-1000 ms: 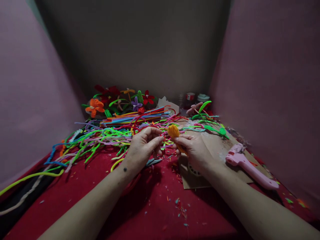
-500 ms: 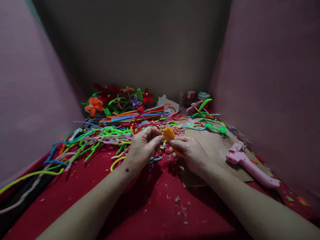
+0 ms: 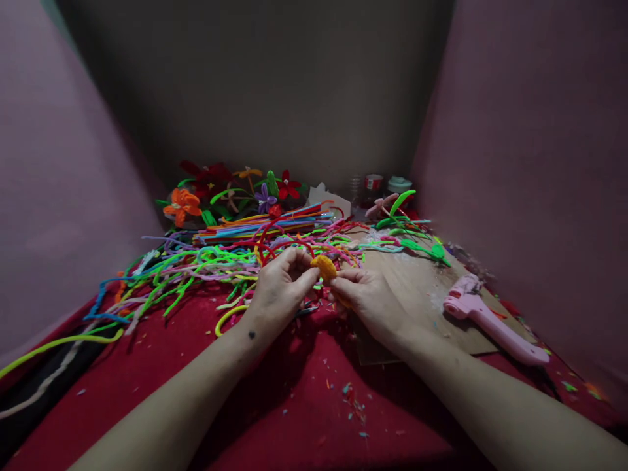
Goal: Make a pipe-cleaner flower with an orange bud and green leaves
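Between my two hands is a small orange-yellow pipe-cleaner petal, fuzzy and rounded, held above the red cloth. The thumb and fingers of my left hand pinch its left edge. My right hand is closed on its lower right end, where a strip of the same colour runs down under the fingers. Scissors lie below the hands, mostly hidden by them. Just behind my left hand spreads a tangle of bent pipe cleaners in green, pink, yellow and other colours.
A pink glue gun rests on a brown board at right. Straight pipe cleaners lie in a bundle behind the tangle. Finished pipe-cleaner flowers stand at the back left, jars at the back right. Coloured scraps dot the cloth.
The petal has tipped to the left, and my left fingers now grip its edge where they were beside it. My right hand has shifted slightly left.
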The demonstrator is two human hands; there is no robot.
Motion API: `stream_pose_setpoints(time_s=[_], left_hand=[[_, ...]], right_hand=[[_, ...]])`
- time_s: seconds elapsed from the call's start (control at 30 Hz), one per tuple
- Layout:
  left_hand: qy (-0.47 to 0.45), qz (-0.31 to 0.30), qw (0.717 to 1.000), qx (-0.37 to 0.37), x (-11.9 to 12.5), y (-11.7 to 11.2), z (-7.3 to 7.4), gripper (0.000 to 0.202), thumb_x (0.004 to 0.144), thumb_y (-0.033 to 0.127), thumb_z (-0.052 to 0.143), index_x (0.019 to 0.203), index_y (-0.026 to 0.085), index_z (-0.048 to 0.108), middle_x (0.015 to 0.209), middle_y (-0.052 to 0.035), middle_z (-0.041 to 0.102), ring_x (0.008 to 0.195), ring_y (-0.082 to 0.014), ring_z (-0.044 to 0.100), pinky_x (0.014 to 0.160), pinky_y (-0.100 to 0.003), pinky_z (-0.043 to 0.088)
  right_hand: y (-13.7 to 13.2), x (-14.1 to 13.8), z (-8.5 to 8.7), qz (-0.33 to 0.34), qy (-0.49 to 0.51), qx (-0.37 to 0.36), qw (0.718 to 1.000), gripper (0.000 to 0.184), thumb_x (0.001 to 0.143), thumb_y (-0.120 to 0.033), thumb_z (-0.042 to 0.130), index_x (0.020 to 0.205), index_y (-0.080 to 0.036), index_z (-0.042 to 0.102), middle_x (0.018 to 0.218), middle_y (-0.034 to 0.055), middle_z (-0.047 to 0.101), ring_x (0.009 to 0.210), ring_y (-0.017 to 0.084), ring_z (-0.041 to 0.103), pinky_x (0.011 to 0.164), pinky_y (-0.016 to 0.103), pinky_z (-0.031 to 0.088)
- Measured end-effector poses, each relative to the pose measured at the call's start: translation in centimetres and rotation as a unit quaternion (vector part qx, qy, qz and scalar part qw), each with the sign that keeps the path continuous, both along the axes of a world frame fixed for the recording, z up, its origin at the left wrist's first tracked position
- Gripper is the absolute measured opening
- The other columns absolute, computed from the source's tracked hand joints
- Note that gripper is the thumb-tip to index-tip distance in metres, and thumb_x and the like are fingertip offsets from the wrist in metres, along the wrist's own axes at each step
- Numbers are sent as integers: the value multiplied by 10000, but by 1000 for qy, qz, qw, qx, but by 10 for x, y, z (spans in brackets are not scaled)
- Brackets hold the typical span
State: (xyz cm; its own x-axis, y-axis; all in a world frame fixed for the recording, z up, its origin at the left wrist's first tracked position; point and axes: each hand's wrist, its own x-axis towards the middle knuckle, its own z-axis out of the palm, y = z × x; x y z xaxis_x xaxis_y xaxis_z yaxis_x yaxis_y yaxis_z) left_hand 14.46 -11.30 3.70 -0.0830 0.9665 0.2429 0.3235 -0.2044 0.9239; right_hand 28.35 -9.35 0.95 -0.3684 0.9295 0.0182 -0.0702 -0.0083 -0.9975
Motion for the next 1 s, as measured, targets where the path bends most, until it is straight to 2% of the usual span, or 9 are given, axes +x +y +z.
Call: stream_pose_setpoints(time_s=[0.13,0.27,0.4,0.63,0.73,0.87,1.0], left_hand=[[49,12,999,19,-1,1,-2,65,702,205,569,716,158,525,546,49,510,424,-65,451,417,-179,367],[85,20,996,35,-3,2,-4,53,696,201,562,710,158,534,567,40,522,479,-77,468,455,-185,372],[97,16,994,46,-4,3,-7,38,696,187,546,716,157,533,606,29,535,535,-88,492,500,-193,393],[95,24,994,46,-4,2,-8,32,691,180,542,706,165,518,599,30,536,511,-84,492,476,-192,395],[36,24,999,4,-2,2,-6,102,682,188,568,745,177,489,565,51,520,429,-74,476,411,-188,383],[-45,18,998,-38,1,2,-1,277,653,223,639,835,198,432,576,76,512,354,-73,469,332,-188,368],[-40,12,998,-36,1,2,0,313,641,253,678,844,189,448,601,64,526,349,-55,437,320,-180,353]], right_hand=[[-3,0,3,-27,-68,72,995,209,714,-187,460,516,-161,522,428,-48,433,399,70,367,407,209,261],[-4,0,4,-26,-90,93,991,220,723,-180,439,516,-160,510,434,-48,409,410,71,344,416,209,252],[-5,0,1,-24,-107,134,985,228,740,-176,428,528,-155,508,466,-44,410,446,70,342,444,205,249],[-6,0,-5,-38,-127,191,973,244,754,-156,428,514,-157,476,473,-51,365,464,65,320,458,204,236],[-6,0,-2,-38,-121,171,977,240,750,-162,433,520,-154,501,465,-49,386,449,64,330,450,204,243],[-5,2,4,-26,-61,88,994,228,735,-197,462,514,-156,500,441,-51,404,412,62,332,412,201,250],[0,2,2,-19,25,-8,999,186,723,-265,524,581,-146,543,465,-48,460,377,50,354,370,187,260]])
